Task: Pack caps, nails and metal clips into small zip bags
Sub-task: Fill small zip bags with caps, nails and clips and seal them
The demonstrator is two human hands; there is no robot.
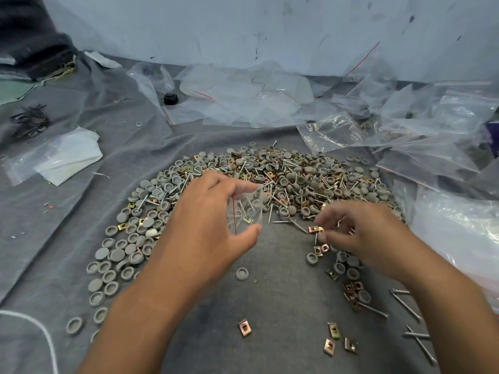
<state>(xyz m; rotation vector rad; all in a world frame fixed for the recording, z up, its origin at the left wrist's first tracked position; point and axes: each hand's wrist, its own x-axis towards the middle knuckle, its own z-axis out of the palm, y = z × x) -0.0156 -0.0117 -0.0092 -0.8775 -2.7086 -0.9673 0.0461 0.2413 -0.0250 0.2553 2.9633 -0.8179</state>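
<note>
A wide heap of grey round caps (129,238), silver nails (286,195) and brass-coloured metal clips (334,330) lies on a grey cloth (283,306). My left hand (208,225) holds a small clear zip bag (247,209) with a red seal line, its mouth held apart between thumb and fingers; nails and a clip show inside. My right hand (351,233) hovers just right of the bag, fingertips pinching a metal clip (315,229); more small pieces seem tucked in its fingers.
Empty clear zip bags (243,95) are strewn at the back, and filled ones (432,130) are piled at the right. A folded white cloth in plastic (67,155) lies left. Dark nails (29,120) sit far left. A white cord (40,330) crosses the lower left.
</note>
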